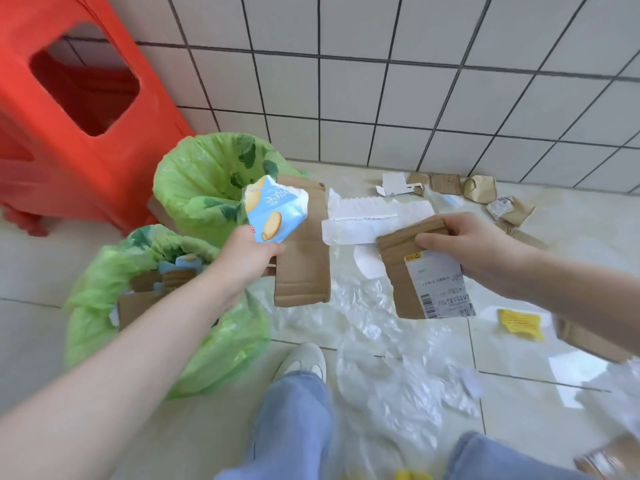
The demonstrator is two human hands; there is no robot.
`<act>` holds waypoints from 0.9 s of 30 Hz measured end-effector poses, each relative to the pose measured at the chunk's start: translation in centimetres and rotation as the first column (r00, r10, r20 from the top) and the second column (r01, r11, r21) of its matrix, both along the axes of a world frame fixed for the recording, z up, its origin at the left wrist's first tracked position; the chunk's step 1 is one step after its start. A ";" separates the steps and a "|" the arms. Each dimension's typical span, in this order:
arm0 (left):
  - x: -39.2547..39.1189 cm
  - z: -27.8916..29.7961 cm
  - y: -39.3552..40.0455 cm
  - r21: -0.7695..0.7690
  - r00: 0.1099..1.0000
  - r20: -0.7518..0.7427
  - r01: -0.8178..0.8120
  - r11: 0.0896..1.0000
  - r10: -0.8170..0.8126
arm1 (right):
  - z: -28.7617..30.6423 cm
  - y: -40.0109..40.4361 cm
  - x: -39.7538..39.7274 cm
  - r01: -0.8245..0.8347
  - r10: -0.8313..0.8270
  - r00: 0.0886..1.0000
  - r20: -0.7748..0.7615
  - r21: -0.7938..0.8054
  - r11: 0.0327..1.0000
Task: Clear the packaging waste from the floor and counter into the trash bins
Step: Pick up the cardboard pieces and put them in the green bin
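Note:
My left hand (250,256) grips a light blue snack wrapper (273,209) and a long brown cardboard strip (302,244), held beside two bins lined with green bags. The far bin (204,178) looks nearly empty; the near bin (104,271) holds cardboard and blue scraps. My right hand (478,249) pinches a brown cardboard piece with a white shipping label (422,275) above the floor. Clear plastic film (391,368), white paper (367,216), a yellow slip (521,323) and brown cardboard scraps (479,190) lie on the tiled floor.
A red plastic stool (69,109) stands left against the white tiled wall (415,81). My legs in blue jeans and a white shoe (304,362) are at the bottom. More cardboard (588,341) lies at the right edge.

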State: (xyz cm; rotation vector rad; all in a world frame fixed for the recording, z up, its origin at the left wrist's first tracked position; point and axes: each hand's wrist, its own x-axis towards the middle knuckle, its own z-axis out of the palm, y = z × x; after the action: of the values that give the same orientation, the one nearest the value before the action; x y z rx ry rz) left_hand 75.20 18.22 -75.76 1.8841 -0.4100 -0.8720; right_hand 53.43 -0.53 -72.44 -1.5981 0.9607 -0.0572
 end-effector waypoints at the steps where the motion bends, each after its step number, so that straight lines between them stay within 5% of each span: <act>1: 0.0 0.8 1.4 0.000 1.000 0.017 -0.013 1.000 0.013 | 1.2 0.9 0.6 -0.010 0.010 1.000 0.005 -0.015 1.000; 12: 5.4 4.0 18.6 0.128 0.973 0.127 -0.210 0.969 0.194 | 6.5 12.6 11.9 -0.337 0.310 0.941 -0.134 -0.311 0.889; 19: 5.9 2.0 21.6 0.117 0.888 0.359 -0.347 0.930 0.286 | 3.8 18.5 18.8 -0.634 0.517 0.773 -0.366 -0.448 0.630; 23: 6.3 0.3 20.4 0.146 0.919 0.324 -0.283 0.948 0.225 | 2.1 19.9 21.1 -0.741 0.542 0.668 -0.509 -0.394 0.543; 27: 6.4 -1.8 19.5 0.246 0.977 0.203 -0.121 0.962 0.071 | 1.3 20.1 22.3 -0.753 0.588 0.657 -0.472 -0.375 0.540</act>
State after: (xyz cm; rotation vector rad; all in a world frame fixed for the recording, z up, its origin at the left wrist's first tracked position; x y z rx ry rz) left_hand 81.56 37.71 -77.53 2.2202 -0.3303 -0.7056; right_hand 75.71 19.60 -71.18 -2.4990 0.4621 0.5216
